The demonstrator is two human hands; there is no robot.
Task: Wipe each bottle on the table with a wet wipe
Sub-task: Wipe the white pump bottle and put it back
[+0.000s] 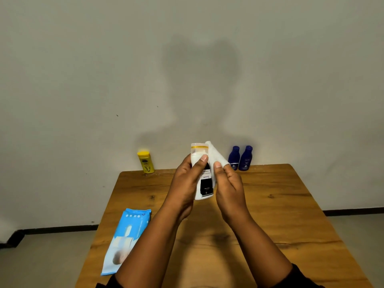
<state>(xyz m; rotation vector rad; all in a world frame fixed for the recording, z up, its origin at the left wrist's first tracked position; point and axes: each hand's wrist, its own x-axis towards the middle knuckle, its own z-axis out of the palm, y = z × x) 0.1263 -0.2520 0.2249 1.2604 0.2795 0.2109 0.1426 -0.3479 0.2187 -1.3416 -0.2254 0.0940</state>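
Wiping is underway: the left hand [186, 183] grips the white bottle [203, 185] above the surface [280, 204] while the right hand [229, 188] holds the wet wipe [216, 155] against its side, so the next move is probably turning it before the yellow bottle [146, 163] and blue bottles [233, 159].

From head, forward-down; near table [291, 204]

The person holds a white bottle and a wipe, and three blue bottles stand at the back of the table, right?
Not three: the head view shows two dark blue plastic bottles at the back. The left hand does grip the white black-labelled plastic bottle, and the right hand holds the white wet wipe.
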